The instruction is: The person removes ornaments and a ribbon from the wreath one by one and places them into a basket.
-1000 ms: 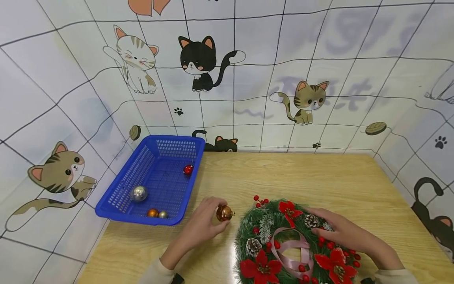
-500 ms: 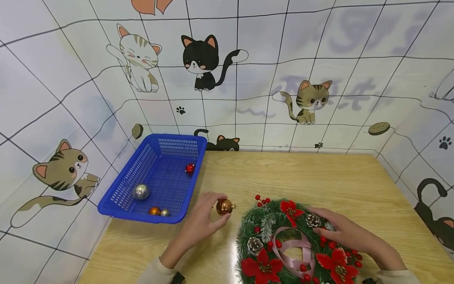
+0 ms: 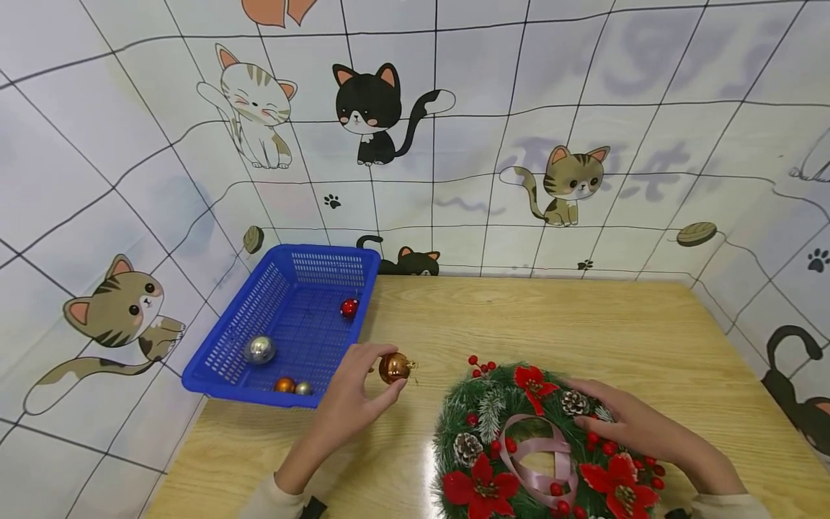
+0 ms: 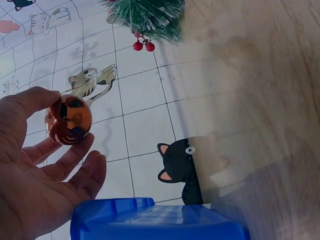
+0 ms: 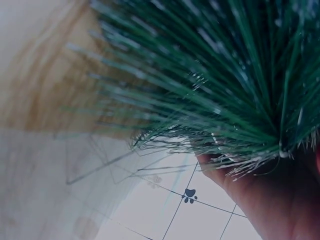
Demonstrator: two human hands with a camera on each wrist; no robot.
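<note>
My left hand (image 3: 350,393) pinches a shiny copper-brown bauble (image 3: 393,368) between thumb and fingertips, its gold cap turned right. In the left wrist view the bauble (image 4: 68,120) shows glossy between thumb and fingers. A green Christmas wreath (image 3: 491,414) lies on the table with red poinsettias, pine cones, red berries and a loop of pink ribbon (image 3: 509,458). At its upper right side my right hand (image 3: 632,425) grips the wreath, thumb on top near a pine cone (image 3: 574,403). Green needles (image 5: 215,90) hide most of that hand in the right wrist view.
Left of the hands stands a blue plastic basket (image 3: 227,395). In it lie a silver bauble (image 3: 260,349), a red bauble (image 3: 349,308), an orange bauble (image 3: 284,385) and a small pale gold one (image 3: 303,388). Cat-print walls (image 3: 467,216) enclose the wooden table (image 3: 519,310).
My left hand has moved left and a little farther back with the bauble, away from the wreath and nearer the basket. The right hand stays in place on the wreath.
</note>
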